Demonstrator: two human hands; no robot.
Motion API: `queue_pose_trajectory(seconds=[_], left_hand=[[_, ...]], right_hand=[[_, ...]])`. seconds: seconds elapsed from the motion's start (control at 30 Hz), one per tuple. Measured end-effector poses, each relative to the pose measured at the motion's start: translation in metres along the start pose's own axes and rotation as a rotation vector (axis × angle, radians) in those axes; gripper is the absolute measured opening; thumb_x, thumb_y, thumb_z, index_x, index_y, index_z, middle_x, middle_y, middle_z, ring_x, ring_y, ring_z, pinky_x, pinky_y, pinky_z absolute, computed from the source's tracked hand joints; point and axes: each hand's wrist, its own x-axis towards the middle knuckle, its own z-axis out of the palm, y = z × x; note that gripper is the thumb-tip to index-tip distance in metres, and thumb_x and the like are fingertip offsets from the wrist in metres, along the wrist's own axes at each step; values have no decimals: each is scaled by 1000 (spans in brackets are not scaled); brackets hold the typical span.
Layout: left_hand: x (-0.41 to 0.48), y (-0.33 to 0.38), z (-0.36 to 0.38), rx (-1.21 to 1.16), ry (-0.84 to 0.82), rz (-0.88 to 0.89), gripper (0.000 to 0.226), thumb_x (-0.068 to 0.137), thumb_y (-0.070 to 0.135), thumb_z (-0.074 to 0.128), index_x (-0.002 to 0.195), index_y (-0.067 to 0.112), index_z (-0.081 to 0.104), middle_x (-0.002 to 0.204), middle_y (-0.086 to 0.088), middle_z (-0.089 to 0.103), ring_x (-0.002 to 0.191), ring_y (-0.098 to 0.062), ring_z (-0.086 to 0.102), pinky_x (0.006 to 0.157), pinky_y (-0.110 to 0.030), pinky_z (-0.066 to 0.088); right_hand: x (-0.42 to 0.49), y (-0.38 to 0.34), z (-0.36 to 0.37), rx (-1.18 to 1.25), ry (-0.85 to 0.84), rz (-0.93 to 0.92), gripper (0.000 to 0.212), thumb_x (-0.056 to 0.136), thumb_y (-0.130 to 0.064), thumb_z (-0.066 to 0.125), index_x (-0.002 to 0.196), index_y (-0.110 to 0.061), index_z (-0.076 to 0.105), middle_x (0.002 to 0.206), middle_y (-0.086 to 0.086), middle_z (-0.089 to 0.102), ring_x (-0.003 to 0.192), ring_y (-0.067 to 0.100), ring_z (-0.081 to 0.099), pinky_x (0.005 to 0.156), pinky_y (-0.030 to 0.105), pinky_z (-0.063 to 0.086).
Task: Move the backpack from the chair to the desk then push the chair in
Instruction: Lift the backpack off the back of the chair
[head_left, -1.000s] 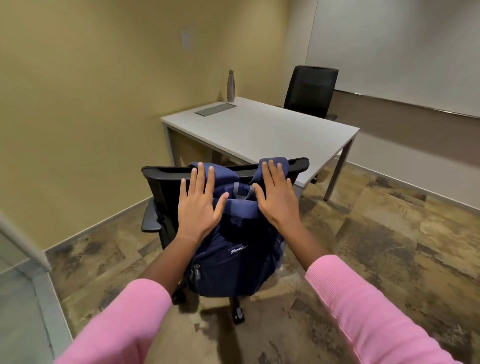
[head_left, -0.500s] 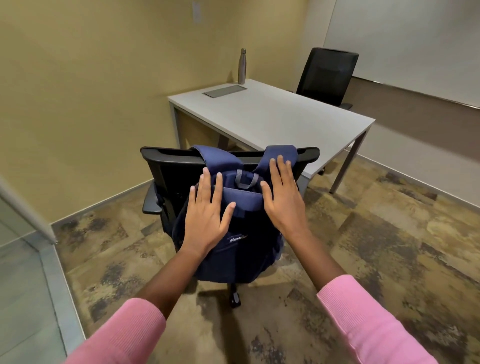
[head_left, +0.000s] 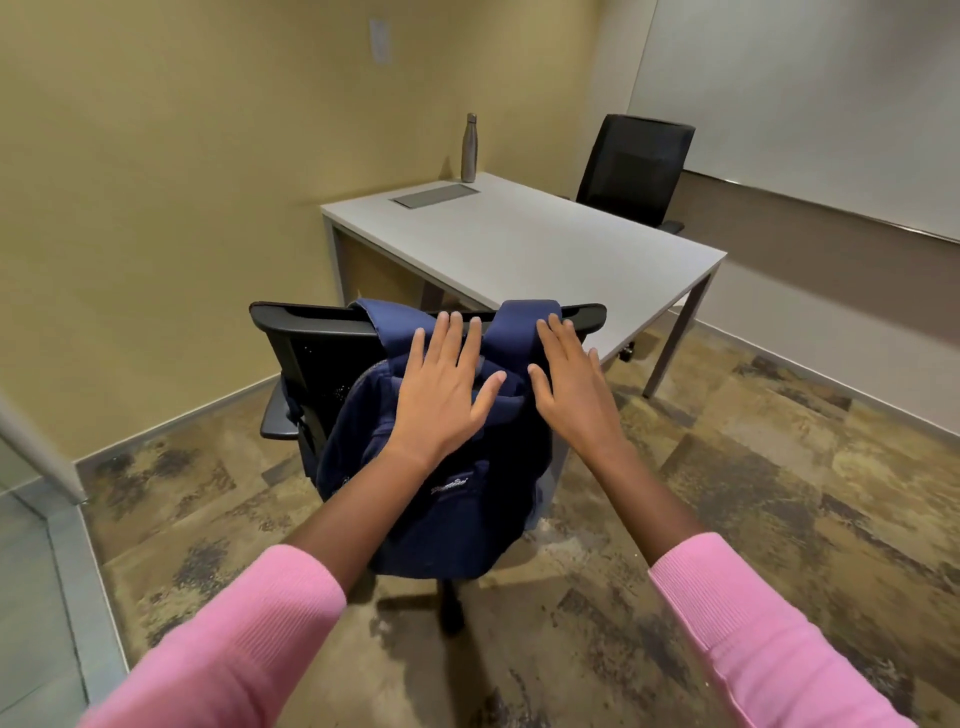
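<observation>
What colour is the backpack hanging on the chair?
Navy blue, with a small white logo on its front; the backpack shows best in the head view.

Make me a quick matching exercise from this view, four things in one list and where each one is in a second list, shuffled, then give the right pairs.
Things:
1. backpack
2. metal bottle
3. far black chair
4. left hand

Places:
A. standing on the desk by the wall
B. hung by its straps over the near chair back
C. behind the desk
D. open against the backpack's top

Pairs: 1-B, 2-A, 3-C, 4-D
</observation>
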Motion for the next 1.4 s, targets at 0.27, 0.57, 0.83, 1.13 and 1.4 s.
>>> queue_pose_trajectory(seconds=[0.27,0.57,0.83,1.13,1.4], left_hand=[[18,10,11,40,-83,-17,66,95,42,31,142,2,8,153,-16,18,143,-26,8,116,-43,1],[40,25,20,43,-81,-32,73,93,46,33,142,0,4,153,-22,13,142,-32,7,115,-47,9],[76,40,27,37,-76,-149,79,88,54,37,141,0,14,152,-19,18,142,-30,6,116,-45,10],[92,46,32,4,-26,-285,63,80,60,47,115,8,49,109,-11,61,102,-27,56,76,-37,46],[90,47,37,46,38,-304,57,78,60,48,108,11,53,96,-9,64,88,-27,60,61,-29,35]], right_hand=[[23,7,-19,-9,-214,21,60,85,-8,40,141,-13,20,154,6,19,140,21,20,115,52,2],[45,24,-20,124,-224,-8,48,88,-10,32,136,-16,34,148,5,34,135,20,29,117,51,8],[93,42,-20,181,-406,-94,42,92,-9,28,131,-14,43,143,8,43,128,22,39,108,32,27],[150,57,-4,89,-717,-214,38,99,-21,22,131,-20,42,143,8,42,126,24,42,105,33,28],[180,61,8,267,-1042,-31,58,92,-56,17,113,-19,56,103,1,54,83,6,51,77,25,34]])
